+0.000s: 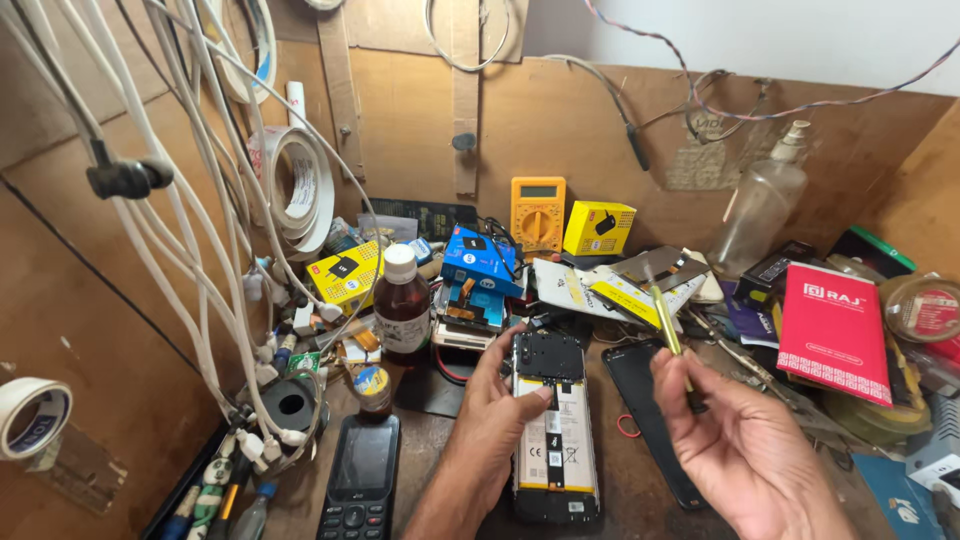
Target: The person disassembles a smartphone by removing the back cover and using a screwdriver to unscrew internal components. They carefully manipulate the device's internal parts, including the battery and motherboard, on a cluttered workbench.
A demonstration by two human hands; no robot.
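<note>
Resting on the cluttered wooden bench, an opened smartphone with its back cover off (pixel 555 430) is being steadied by the left hand (pixel 490 420), thumb pressing its side. The right hand (pixel 735 445) is pinching a slim yellow-handled tool (pixel 668 330), probably a screwdriver; a slip risks gouging the exposed battery. Yellow cardboard boxes (pixel 598 228) and a red rectangular packet (pixel 833 330) are crowding behind.

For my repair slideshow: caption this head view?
Left hand steadies an opened phone; right hand holds a screwdriver.
</note>
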